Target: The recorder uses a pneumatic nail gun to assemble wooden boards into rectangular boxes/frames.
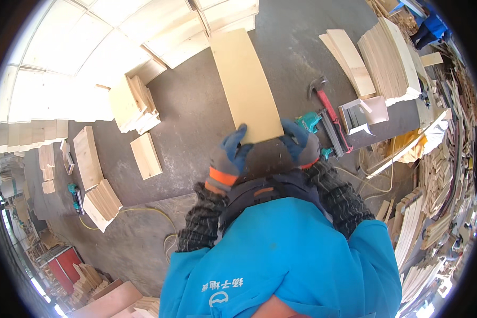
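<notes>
Two gloved hands, the left hand (232, 150) and the right hand (302, 145), frame the near end of a long, pale wooden board (247, 85) at the centre of the frame. The board reaches from mid-frame to the upper centre over a dark worktop (191, 106), though whether it lies flat or is lifted cannot be told.

The flat, thin piece looks stiff and fairly light, unlikely to bend or break under ordinary handling; its smooth face could slide against fabric gloves, and its length may make the far end dip if only one end is raised. A hold on both long edges, nearer the middle, would likely balance it better.

Both hands are curled, not spread, pinching the board's near corners from either side; how far the fingers reach underneath is hidden. The forearms, in dark patterned sleeves (200, 217), rise from the lower centre, elbows out and wrists angled inward. Just right of the right hand are a red-handled hammer (327, 103) and a teal-and-black power tool (308, 122).
</notes>
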Demonstrator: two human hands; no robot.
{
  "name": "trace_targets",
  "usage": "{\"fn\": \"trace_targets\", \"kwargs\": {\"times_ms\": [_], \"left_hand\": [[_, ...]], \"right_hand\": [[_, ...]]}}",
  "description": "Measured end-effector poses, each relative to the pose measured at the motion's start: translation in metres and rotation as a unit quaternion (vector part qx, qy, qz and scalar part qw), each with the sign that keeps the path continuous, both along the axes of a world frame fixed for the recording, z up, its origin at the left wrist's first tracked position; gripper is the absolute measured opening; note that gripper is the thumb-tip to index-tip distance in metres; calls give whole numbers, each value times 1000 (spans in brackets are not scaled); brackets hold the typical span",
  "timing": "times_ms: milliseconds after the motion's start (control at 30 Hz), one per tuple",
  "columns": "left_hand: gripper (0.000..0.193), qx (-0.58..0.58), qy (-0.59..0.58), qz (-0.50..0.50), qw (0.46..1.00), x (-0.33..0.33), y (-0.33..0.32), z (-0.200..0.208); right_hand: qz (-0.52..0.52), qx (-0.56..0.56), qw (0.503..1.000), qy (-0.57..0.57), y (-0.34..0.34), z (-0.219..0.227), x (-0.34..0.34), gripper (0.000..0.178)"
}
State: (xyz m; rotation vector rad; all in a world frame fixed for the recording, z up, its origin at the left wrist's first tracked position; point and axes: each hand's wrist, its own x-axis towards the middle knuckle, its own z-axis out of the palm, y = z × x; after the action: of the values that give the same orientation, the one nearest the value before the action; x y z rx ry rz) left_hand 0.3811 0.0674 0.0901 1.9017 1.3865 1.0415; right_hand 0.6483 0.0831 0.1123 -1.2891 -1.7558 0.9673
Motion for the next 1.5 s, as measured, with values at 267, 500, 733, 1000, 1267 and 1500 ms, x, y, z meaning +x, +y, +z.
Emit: {"fn": "trace_targets", "kwargs": {"times_ms": [267, 500, 733, 1000, 1267, 1500], "left_hand": [[49, -41, -34, -17, 998, -6, 51, -18], [48, -12, 40, -11, 999, -1, 50, 5], [46, -61, 22, 9, 998, 2, 44, 7], [43, -45, 2, 20, 999, 7, 44, -2], [41, -26, 31, 27, 999, 10, 41, -1], [37, 33, 60, 36, 997, 11, 39, -2]], "right_hand": [[-9, -98, 978, 183, 52, -60, 15, 41], [-26, -112, 991, 69, 48, -29, 11, 44], [1, -63, 997, -50, 34, -25, 29, 46], [-25, 156, 975, -153, 32, 0, 14, 46], [20, 166, 971, -170, 47, -16, 16, 32], [64, 157, 975, -142, 58, -21, 22, 23]]}}
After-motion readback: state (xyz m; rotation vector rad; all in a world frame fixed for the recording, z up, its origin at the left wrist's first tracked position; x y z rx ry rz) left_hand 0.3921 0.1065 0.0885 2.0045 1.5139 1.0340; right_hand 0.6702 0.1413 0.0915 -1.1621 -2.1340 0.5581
